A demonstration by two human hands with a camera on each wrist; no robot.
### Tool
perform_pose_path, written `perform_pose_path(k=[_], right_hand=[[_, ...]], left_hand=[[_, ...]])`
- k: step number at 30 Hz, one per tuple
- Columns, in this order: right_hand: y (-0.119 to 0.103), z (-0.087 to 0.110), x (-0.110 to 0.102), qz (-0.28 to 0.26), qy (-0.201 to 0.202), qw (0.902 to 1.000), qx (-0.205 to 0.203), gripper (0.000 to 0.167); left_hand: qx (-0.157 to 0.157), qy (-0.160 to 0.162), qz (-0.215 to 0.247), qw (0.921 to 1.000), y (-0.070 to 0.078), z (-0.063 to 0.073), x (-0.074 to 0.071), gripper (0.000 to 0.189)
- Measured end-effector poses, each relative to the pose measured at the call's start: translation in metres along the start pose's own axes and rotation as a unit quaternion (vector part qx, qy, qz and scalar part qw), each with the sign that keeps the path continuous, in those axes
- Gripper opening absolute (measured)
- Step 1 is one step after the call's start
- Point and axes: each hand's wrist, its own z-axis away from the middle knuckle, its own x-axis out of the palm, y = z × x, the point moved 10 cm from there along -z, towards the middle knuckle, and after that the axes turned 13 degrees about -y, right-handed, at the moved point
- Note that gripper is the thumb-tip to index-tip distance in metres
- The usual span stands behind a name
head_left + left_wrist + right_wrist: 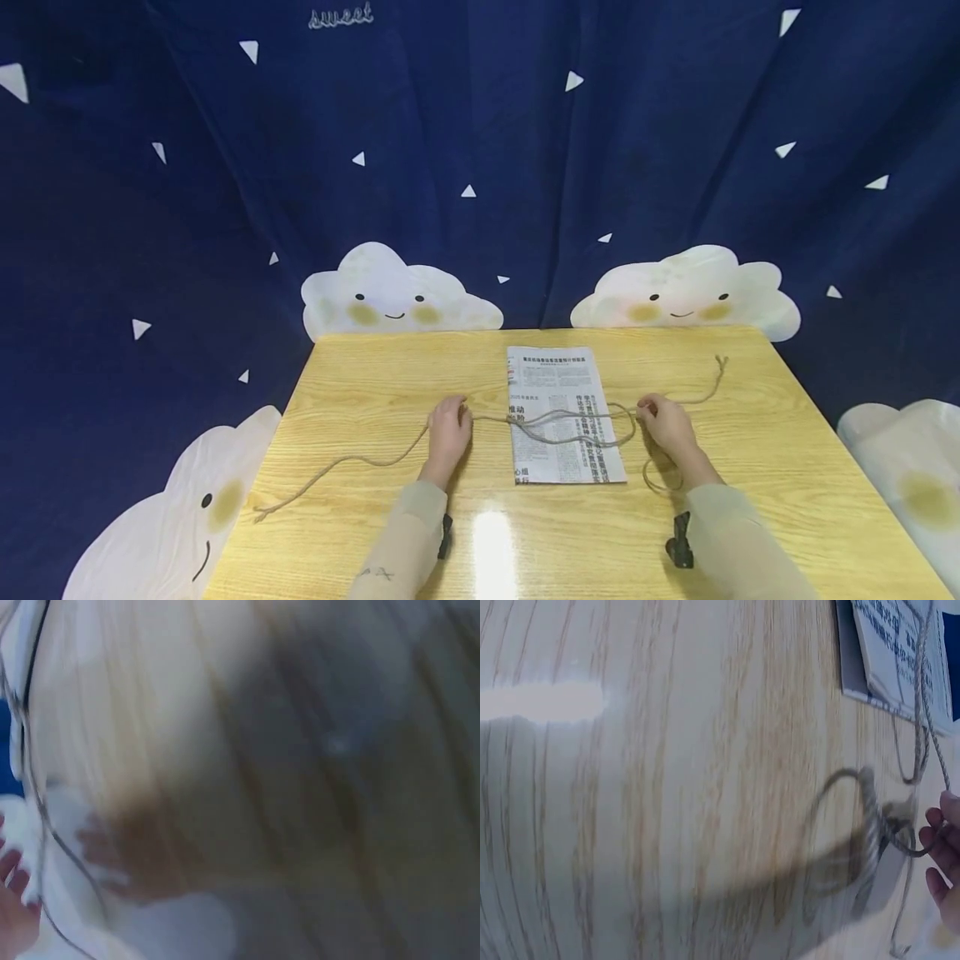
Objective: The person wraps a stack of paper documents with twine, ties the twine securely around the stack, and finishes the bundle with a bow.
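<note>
A folded newspaper [551, 462] lies on the table, with a thin brown rope [345, 457] laid across it. The rope makes a long loop over the paper, its strands meeting near the left edge. Just left of the newspaper, my left hand [450, 429] grips the rope, whose frayed end trails toward the table's left edge. On the other side, my right hand [670, 425] pinches the rope beside the loop's rounded end. A slack coil hangs under the right hand, seen close up as a rope loop [870, 817] in the right wrist view. The other end stretches to the back right.
The wooden table [375, 517] reflects a bright light near its front. A dark blue curtain [465, 100] with white triangles and smiling clouds hangs behind and beside it. Dark wrist straps [680, 542] sit at both sleeves.
</note>
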Motion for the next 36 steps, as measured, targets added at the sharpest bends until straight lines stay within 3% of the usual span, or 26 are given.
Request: perform_pose_path(k=[3,6,13,18,20,22,24,27,31,36], right_hand=[[-0.008,-0.004,0.006,0.001,-0.012,0.9998,-0.017,0.019],[-0.014,-0.008,0.016,-0.013,-0.041,0.9985,-0.035,0.021],[-0.019,-0.010,0.029,-0.013,-0.063,0.9970,-0.043,0.012],[-0.017,-0.008,0.029,-0.026,-0.068,0.9963,-0.044,0.011],[-0.014,-0.008,0.027,-0.031,-0.068,0.9963,-0.043,0.013],[-0.012,-0.006,0.025,-0.037,-0.067,0.9963,-0.039,0.014],[-0.010,-0.004,0.023,-0.046,-0.066,0.9960,-0.037,0.014],[-0.007,-0.002,0.021,-0.055,-0.065,0.9958,-0.036,0.015],[-0.002,0.001,0.020,-0.052,-0.059,0.9964,-0.030,0.016],[0.001,0.000,0.018,-0.048,-0.057,0.9968,-0.028,0.017]], left_hand=[[0.039,-0.083,-0.015,0.9956,0.023,-0.003,0.025,0.023],[0.058,-0.125,-0.047,0.9893,0.039,-0.002,0.043,0.019],[0.079,-0.102,-0.132,0.9828,0.053,0.000,0.056,0.009],[0.080,-0.105,-0.155,0.9791,0.053,-0.002,0.059,0.009],[0.076,-0.117,-0.126,0.9822,0.049,-0.003,0.059,0.010],[0.067,-0.121,-0.067,0.9882,0.042,-0.005,0.056,0.011],[0.054,-0.114,0.007,0.9920,0.033,-0.006,0.049,0.010],[0.030,-0.089,0.091,0.9915,0.017,-0.005,0.036,0.007],[-0.013,-0.063,0.137,0.9885,-0.005,-0.001,0.022,0.007],[-0.071,-0.031,0.156,0.9848,-0.028,0.001,0.008,0.007]])
